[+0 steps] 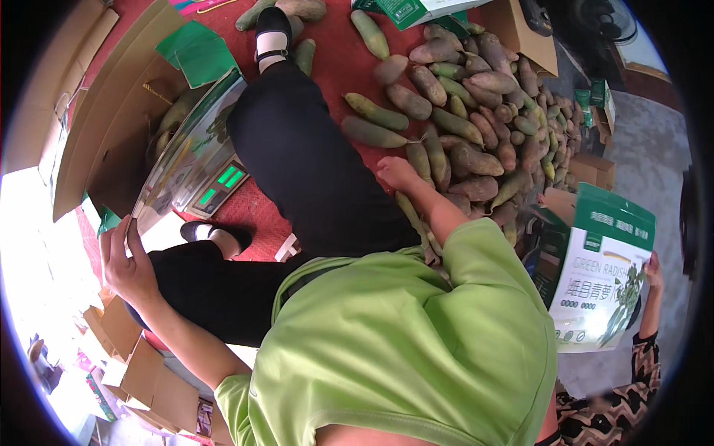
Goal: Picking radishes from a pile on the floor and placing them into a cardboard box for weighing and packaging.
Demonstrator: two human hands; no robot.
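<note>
Partly hidden, perhaps radishes (175,116), inside carton (95,141) at left hand (128,262).

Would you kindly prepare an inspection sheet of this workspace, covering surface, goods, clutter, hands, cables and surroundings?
Surface: red floor covering, partly under radishes.
Goods: loose radishes heaped to the right; open carton at left, radishes inside; scale beside it, display lit green.
Clutter: cardboard boxes at lower left.
Left hand: fingertips at the open carton's edge.
Right hand: at the heap's left edge; grasp unclear.
Cables: nothing seen.
Surroundings: another person's hand at a white-and-green carton; black fan at upper right.
</note>
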